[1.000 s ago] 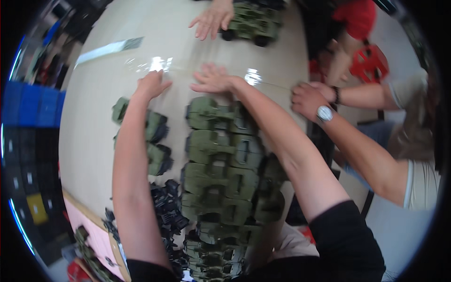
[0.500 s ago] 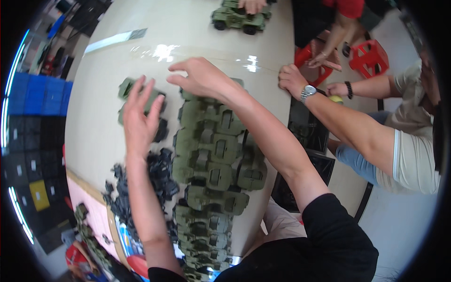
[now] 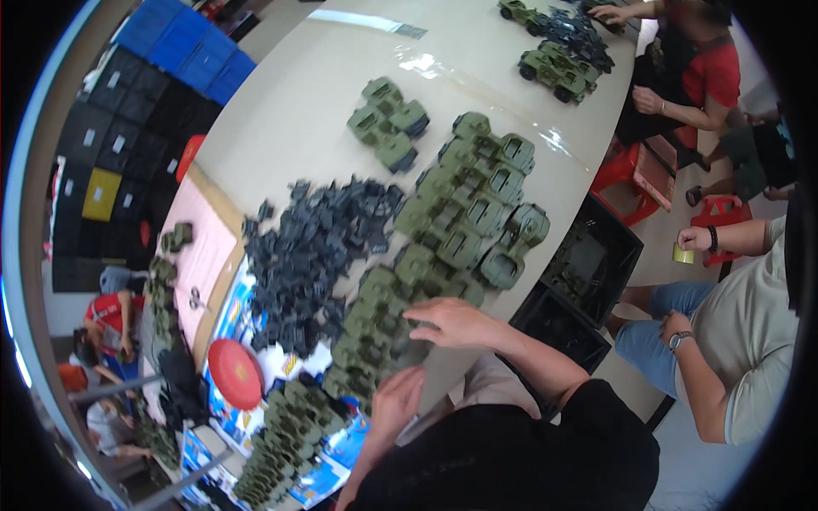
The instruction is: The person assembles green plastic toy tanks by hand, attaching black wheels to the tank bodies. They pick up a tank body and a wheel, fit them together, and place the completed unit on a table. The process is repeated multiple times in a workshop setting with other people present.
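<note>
Rows of green plastic toy vehicle bodies (image 3: 464,209) stand on the table (image 3: 298,111), running down toward my side. Over the near part of the rows, my right hand (image 3: 456,324) has its fingers stretched out, with nothing seen in it. Lower and to the left, my left hand (image 3: 399,400) is close to the table's near edge beside the bodies; its fingers are blurred and partly hidden. A heap of dark grey plastic parts (image 3: 319,247) lies left of the rows. Apart from them, farther off, sit a couple of green bodies with dark ends (image 3: 388,123).
A red round dish (image 3: 236,375) rests on printed sheets at the left. Black crates (image 3: 588,255) stand along the table's right side. A person in a light shirt (image 3: 733,332) is at the right; another in red (image 3: 716,72) sits at the far end near assembled green vehicles (image 3: 558,72).
Both my hands have come back from the far bodies toward the table's near edge. The view has turned and shifted, showing more of the table. The nearby person's hand has left the table edge.
</note>
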The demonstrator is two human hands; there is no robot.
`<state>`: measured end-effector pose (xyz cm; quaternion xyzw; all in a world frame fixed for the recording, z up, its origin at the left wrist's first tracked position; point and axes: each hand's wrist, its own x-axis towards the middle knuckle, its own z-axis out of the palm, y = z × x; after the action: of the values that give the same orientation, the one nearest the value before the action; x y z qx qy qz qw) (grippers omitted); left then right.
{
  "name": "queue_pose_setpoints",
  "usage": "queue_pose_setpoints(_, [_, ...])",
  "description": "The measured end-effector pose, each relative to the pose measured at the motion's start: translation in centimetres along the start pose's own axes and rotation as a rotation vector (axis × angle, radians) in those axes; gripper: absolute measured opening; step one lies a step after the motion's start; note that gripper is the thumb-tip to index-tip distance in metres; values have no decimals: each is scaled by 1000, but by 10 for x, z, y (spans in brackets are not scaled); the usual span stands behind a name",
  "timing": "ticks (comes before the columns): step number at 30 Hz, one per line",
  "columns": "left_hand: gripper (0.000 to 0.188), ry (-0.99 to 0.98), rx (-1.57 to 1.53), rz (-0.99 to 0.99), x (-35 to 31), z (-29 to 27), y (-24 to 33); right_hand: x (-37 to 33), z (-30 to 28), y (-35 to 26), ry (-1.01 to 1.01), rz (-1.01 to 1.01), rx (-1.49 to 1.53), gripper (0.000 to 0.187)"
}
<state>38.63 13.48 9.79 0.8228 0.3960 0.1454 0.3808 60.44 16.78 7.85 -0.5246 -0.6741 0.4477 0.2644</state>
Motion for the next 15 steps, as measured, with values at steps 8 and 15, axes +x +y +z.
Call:
queue_pose_setpoints(8, [24,25,89,-14,-122,-35,-46,-35,96,-61,71,-38,-215,39])
queue_pose_setpoints(15, [26,281,123,-258,-276,-59,-80,-46,227,-100,-202,53,-138,37])
